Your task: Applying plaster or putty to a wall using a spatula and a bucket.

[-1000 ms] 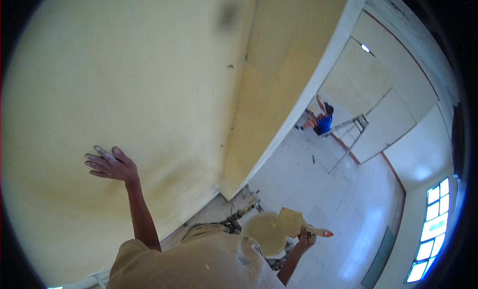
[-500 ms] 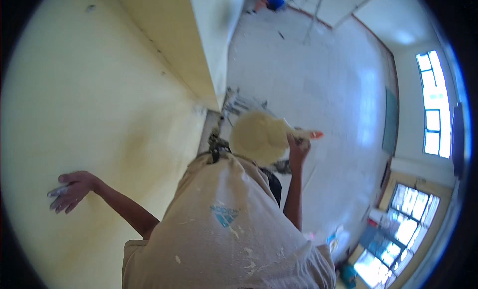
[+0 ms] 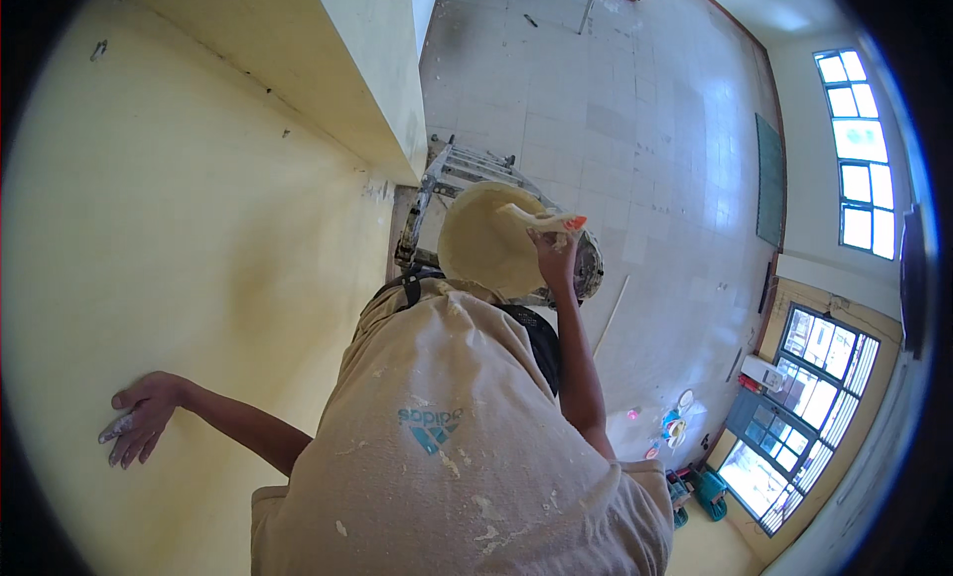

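My right hand (image 3: 558,258) is closed around a paintbrush (image 3: 541,221) with a cream-coated head and an orange handle end. The brush lies sideways above the far right rim of a round bucket (image 3: 475,196), its head over the opening. Inside the bucket is cream paint (image 3: 486,254); whether the bristles touch it I cannot tell. Off to the left, my left hand (image 3: 142,417) has its fingers stretched out, with whitish smears on them. It holds nothing and is at the pale yellow wall (image 3: 189,278); contact is not certain.
A paint-splattered ladder (image 3: 427,204) stands around the bucket, beside the wall. A dark stained container (image 3: 590,268) shows past my right wrist. Beyond lies the tiled floor (image 3: 645,159), with a thin stick (image 3: 612,315) on it. Several small containers (image 3: 675,432) sit below the windows (image 3: 804,417).
The paintbrush has moved left, further over the bucket, with my right hand. My left hand has dropped slightly, still spread. The whole view has shifted, and the far person is out of sight.
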A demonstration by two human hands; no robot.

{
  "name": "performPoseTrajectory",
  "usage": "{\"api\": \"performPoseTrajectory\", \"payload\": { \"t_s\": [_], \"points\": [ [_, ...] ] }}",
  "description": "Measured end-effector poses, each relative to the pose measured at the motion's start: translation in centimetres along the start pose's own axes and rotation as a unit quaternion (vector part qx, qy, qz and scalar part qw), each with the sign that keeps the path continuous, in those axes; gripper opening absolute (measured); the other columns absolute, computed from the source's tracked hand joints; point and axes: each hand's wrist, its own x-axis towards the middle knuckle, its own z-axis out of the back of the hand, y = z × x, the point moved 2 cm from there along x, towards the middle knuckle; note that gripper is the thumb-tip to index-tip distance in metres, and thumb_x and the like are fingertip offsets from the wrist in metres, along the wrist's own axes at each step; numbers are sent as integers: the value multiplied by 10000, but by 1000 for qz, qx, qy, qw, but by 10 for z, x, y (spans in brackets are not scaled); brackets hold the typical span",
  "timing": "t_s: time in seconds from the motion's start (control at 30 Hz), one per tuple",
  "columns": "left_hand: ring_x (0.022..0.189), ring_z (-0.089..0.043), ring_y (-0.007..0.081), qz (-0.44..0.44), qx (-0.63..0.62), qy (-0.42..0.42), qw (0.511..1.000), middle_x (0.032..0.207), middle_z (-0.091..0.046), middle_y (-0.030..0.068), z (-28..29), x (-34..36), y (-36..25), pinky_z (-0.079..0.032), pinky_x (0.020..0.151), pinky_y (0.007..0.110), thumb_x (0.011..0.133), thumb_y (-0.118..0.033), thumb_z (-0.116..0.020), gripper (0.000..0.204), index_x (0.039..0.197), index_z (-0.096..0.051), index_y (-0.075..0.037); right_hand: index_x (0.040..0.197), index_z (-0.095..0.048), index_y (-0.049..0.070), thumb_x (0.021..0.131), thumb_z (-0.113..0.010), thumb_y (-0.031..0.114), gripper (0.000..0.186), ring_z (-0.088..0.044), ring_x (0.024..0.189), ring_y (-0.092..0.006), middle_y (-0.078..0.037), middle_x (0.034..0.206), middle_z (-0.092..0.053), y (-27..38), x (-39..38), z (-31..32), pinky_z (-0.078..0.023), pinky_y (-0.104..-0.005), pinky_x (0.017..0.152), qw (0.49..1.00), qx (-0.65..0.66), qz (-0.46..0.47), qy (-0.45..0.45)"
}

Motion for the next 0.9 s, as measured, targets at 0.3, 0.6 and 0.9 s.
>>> {"api": "performPoseTrajectory", "payload": {
  "t_s": [0.3,0.6,0.9],
  "points": [
    [1207,-14,440,-6,2,-2,1000,1331,-3,226,-4,0,0,-7,926,573,851,-445,-207,577,1296,-152,-82,853,-562,25,657,-649,179,264,-520,603,-203,-85,659,-559,-10,32,-24,-404,-311,580,995,-58,25,71],
    [1202,-32,449,10,12,9,1000,1330,1,230,-2,2,0,-22,924,577,852,-442,-218,575,1295,-154,-82,861,-565,6,671,-637,119,232,-519,642,-133,-53,708,-582,2,24,-23,-410,-280,599,996,8,-11,92],
    [1199,-52,452,1,-10,-24,1000,1312,-70,262,-3,2,-2,-27,923,578,839,-464,-235,600,1270,-225,-47,879,-554,-5,686,-626,56,215,-522,663,-82,-35,767,-587,18,14,-3,-411,-225,602,996,87,-29,23]
  ]
}}
